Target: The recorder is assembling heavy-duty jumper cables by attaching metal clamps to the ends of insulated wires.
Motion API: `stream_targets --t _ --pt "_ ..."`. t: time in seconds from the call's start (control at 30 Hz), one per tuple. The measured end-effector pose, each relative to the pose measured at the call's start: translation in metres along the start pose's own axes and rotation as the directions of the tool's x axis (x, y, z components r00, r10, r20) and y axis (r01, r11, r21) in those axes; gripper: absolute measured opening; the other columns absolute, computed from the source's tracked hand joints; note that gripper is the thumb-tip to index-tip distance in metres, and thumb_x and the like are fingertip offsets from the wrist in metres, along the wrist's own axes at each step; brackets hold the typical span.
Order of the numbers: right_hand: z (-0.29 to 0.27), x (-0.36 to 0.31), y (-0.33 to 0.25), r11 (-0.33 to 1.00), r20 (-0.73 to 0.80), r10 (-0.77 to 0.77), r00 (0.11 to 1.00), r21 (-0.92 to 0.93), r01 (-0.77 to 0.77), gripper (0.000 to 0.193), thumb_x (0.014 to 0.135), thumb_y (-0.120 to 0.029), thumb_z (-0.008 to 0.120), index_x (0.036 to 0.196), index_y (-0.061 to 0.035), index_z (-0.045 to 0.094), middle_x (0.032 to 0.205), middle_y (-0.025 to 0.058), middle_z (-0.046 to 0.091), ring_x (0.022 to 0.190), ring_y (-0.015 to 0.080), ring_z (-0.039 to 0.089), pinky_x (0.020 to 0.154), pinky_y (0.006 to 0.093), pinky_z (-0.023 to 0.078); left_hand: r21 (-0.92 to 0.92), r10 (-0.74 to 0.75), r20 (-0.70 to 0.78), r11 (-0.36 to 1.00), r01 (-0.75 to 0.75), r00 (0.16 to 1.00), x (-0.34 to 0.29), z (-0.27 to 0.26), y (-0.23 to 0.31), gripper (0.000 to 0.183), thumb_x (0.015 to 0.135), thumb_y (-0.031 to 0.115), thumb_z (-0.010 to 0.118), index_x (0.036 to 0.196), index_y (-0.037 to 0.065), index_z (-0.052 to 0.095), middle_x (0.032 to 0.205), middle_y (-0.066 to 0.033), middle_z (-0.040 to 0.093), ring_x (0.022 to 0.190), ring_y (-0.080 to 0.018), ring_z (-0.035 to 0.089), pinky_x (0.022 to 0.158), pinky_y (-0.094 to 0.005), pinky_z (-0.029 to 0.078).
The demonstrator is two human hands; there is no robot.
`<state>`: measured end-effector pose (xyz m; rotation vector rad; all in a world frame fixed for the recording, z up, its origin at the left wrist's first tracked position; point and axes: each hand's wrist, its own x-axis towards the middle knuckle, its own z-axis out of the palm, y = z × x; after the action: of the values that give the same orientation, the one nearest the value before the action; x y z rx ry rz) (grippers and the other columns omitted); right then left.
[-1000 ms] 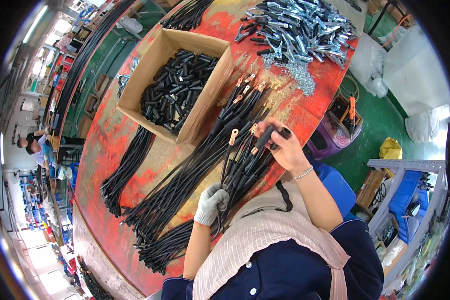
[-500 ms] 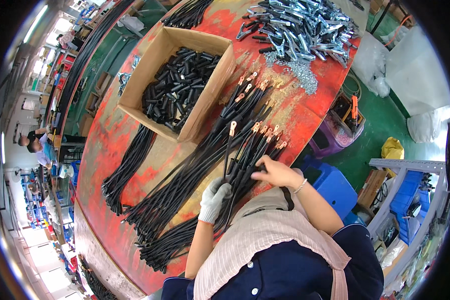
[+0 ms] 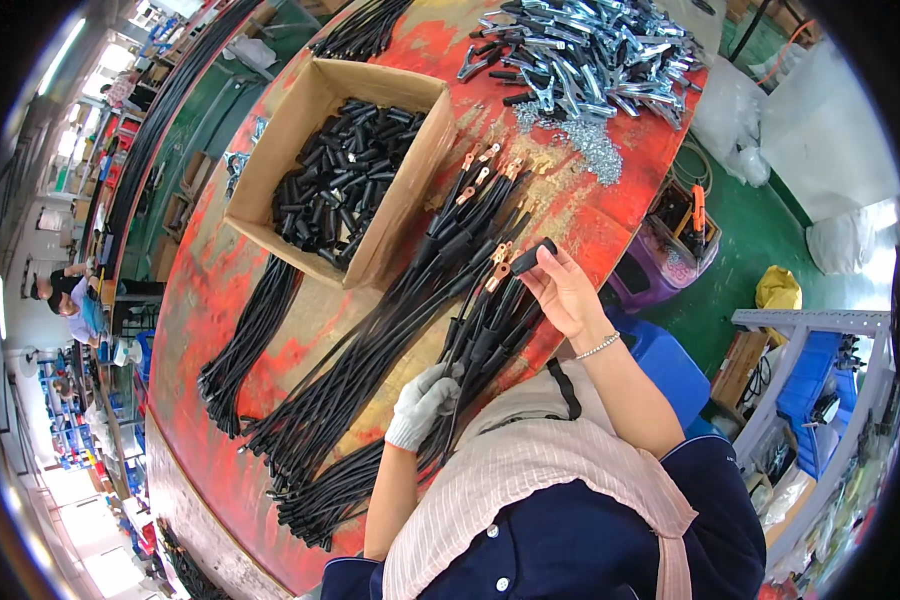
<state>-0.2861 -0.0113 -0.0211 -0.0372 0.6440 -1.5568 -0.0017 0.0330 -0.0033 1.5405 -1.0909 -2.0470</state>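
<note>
My left hand (image 3: 425, 405), in a white knitted glove, is closed on a black cable (image 3: 460, 335) that rises from the glove, its copper lug end toward my other hand. My bare right hand (image 3: 565, 292), with a bracelet at the wrist, pinches a short black sleeve (image 3: 533, 256) between thumb and fingers, close to the copper lugs (image 3: 498, 264). Beneath both hands lies a bundle of black cables (image 3: 350, 385), several of them carrying copper lugs at the far end. A cardboard box (image 3: 425, 130) beyond my left hand holds many loose black sleeves (image 3: 345, 180).
Metal clamps (image 3: 590, 55) are heaped at the far right of the worn red table (image 3: 610, 225), beside small metal parts (image 3: 585, 140). Another cable bundle (image 3: 255, 340) lies left of the box. Blue stool (image 3: 665, 370) and metal rack (image 3: 820, 322) stand at right.
My right hand has come up off the cables and now shows a black sleeve near the lugs. The left hand has lowered slightly with the cable, whose lug stood higher before.
</note>
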Motion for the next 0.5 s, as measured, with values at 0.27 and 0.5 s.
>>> stream_targets --t 0.27,0.5 --pt "0.013 -0.004 -0.007 0.993 0.169 0.034 0.985 -0.121 -0.014 0.023 0.091 -0.009 0.065 0.113 -0.0047 0.061 0.107 0.0076 0.066 0.099 0.0168 0.065 0.088 0.0289 0.054 0.034 -0.059 0.061 0.998 0.057 0.996 -0.001 -0.004 0.005 0.029 0.091 0.017 0.057 0.117 0.004 0.063 0.08 0.0033 0.058 0.065 -0.0054 0.05 0.06 -0.0187 0.041" --pt "0.014 -0.013 0.003 0.711 0.275 0.095 0.957 -0.692 0.128 0.021 0.081 -0.004 0.075 0.099 -0.0032 0.063 0.094 0.001 0.065 0.087 0.0099 0.061 0.077 0.0256 0.051 0.136 -0.04 0.07 0.99 0.031 0.997 0.004 -0.002 0.012 0.032 0.092 0.015 0.054 0.121 0.003 0.061 0.079 0.0021 0.058 0.065 -0.0062 0.051 0.059 -0.0197 0.042"
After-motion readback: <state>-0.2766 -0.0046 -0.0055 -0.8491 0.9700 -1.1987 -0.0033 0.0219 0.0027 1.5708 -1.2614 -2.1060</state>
